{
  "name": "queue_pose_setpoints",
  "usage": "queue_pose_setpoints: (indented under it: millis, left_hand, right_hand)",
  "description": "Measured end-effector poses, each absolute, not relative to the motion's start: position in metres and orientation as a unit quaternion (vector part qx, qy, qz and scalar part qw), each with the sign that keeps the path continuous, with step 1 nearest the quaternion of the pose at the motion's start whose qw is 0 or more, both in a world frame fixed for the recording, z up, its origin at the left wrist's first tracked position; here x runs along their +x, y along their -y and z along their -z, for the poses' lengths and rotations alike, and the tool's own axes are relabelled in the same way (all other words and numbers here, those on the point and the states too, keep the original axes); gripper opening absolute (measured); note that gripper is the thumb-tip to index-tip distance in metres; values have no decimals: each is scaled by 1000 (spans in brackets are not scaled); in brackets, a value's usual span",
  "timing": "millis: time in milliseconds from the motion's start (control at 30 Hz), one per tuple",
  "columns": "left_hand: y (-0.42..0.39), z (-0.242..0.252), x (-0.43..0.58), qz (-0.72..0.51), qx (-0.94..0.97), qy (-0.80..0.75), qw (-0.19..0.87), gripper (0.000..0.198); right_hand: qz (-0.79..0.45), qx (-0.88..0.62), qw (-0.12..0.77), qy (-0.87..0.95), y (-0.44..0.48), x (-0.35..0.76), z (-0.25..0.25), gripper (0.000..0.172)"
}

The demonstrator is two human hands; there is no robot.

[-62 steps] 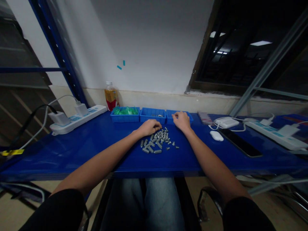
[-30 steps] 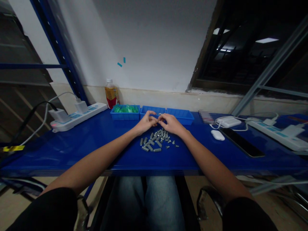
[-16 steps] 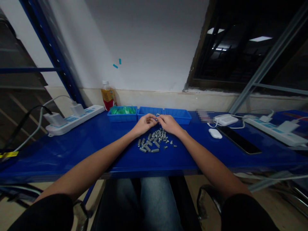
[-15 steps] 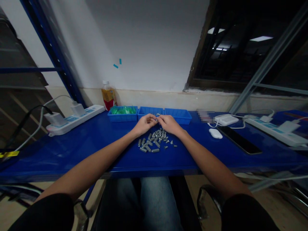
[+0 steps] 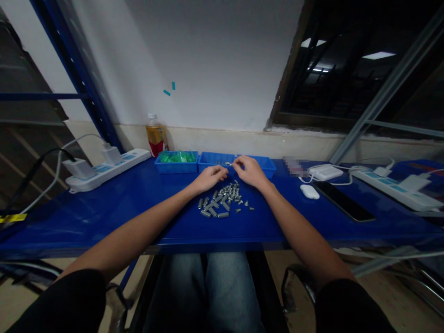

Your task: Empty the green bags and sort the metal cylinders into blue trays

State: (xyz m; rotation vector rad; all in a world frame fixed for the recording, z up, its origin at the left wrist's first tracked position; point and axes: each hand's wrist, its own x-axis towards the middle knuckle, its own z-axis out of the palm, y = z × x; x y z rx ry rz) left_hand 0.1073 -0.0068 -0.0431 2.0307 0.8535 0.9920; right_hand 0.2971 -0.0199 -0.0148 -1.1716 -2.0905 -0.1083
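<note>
A pile of small silver screws (image 5: 236, 189) and short metal cylinders (image 5: 212, 209), perhaps standoffs, lies on the blue table before me. Just behind the pile, on its left, is my left hand (image 5: 209, 178), its fingers curled closed; anything inside them is hidden. My right hand (image 5: 250, 172) is raised at the front of the middle blue bin (image 5: 207, 160), thumb and fingers pinched together. Small silver pieces (image 5: 227, 163) show right by its fingertips; whether they are gripped or lie in the bin is unclear. My two hands are apart.
Left of the middle bin stands a blue bin (image 5: 176, 168) of green plastic material, with a drink bottle (image 5: 156, 136) behind it. Another blue bin (image 5: 266, 167) is partly behind my right hand. Power strips (image 5: 104, 172), a phone (image 5: 343, 201) and a white earbud case (image 5: 309, 191) lie at the sides.
My hands were together over the pile, fingertips meeting at a small metal piece. Now they have separated: the right has risen toward the middle bin, while the left stays near its place.
</note>
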Motion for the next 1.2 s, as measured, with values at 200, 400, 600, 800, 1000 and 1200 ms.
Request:
queue_pose_setpoints:
  millis: [200,400,600,800,1000,1200]
  left_hand:
    - [6,33,127,-283,899,-226,245,27]
    - [-2,36,123,-216,923,-249,198,30]
    - [-1,39,100,-233,903,-313,182,20]
    - [3,39,101,-397,765,-316,396,21]
    - [8,35,108,-445,695,-306,475,28]
    - [12,36,108,-325,842,-310,299,13]
  right_hand:
    - [118,-613,348,699,4,338,23,20]
    - [127,-628,353,682,8,334,26,21]
    - [50,-526,365,767,18,303,16,18]
    - [-23,-408,321,854,29,284,22,14]
    - [-21,-394,330,858,30,283,19,9]
    - [73,-507,366,777,17,310,14,22]
